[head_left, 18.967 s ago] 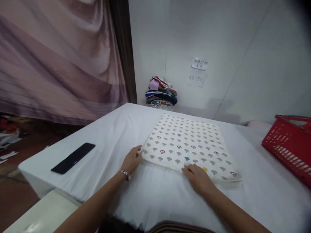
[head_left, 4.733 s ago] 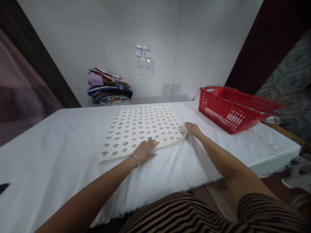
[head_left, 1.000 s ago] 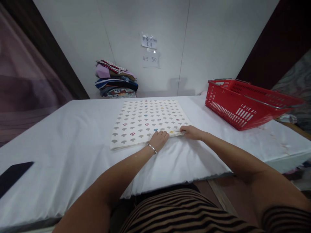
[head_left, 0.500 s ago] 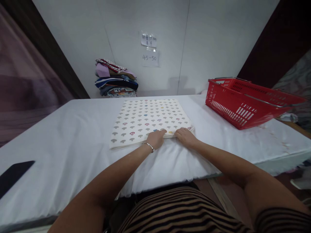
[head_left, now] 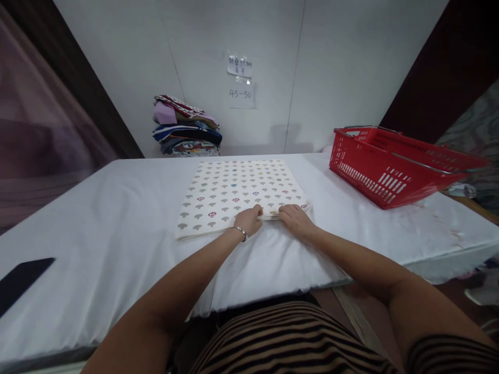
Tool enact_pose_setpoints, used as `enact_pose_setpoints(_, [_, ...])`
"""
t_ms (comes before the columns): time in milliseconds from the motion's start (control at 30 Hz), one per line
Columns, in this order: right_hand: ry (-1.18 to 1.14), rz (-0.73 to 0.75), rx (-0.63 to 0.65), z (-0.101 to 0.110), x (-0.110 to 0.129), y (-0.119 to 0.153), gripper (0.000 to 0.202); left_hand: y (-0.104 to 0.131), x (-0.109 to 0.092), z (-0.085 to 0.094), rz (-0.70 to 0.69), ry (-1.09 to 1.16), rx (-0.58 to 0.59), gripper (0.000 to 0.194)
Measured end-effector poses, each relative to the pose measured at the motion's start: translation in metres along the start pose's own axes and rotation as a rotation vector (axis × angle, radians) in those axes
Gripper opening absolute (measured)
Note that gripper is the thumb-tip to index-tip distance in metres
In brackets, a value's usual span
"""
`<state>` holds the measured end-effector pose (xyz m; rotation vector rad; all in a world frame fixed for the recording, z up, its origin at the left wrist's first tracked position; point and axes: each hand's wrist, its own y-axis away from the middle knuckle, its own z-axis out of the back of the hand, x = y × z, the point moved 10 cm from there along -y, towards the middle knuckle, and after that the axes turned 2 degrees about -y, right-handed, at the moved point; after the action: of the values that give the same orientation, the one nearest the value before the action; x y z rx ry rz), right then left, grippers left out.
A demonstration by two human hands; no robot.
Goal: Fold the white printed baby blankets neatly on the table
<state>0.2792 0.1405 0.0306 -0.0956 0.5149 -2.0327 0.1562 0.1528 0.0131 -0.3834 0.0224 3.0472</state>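
A folded white cloth (head_left: 241, 182) printed with grey, red, blue and yellow mushrooms lies flat on the white-covered table (head_left: 132, 218). Its layered near edge faces me. My left hand (head_left: 249, 221), with a silver bracelet at the wrist, is closed around that edge near its middle, thumb on top. Just to the right, my right hand (head_left: 297, 221) grips the same edge close to the near right corner, its fingers over the top. A short stretch of the edge shows between the two hands. The undersides of both grips are hidden.
A red plastic basket (head_left: 374, 171) with metal handles stands on the table's right side. Behind the table, folded clothes (head_left: 187, 127) are stacked at the left. A dark flat piece (head_left: 23, 280) lies at the near left. Handwritten paper signs (head_left: 241, 94) hang on the wall.
My left hand has shifted slightly left along the cloth's near edge, and its fingers are more curled. My right hand and the cloth have hardly moved.
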Motion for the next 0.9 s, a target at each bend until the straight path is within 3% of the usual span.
enact_pose_setpoints(367, [0.010, 0.050, -0.104, 0.001, -0.001, -0.001, 0.016, -0.003, 0.003, -0.004, 0.002, 0.029, -0.006, 0.021])
enact_pose_setpoints(633, [-0.035, 0.055, -0.039, -0.009, 0.000, -0.005, 0.013, -0.003, 0.002, -0.004, 0.002, 0.013, 0.004, 0.021])
enact_pose_setpoints(900, [-0.125, 0.067, -0.019, 0.007, 0.005, 0.012, 0.024, 0.016, -0.031, -0.005, -0.269, -0.110, -0.056, 0.029])
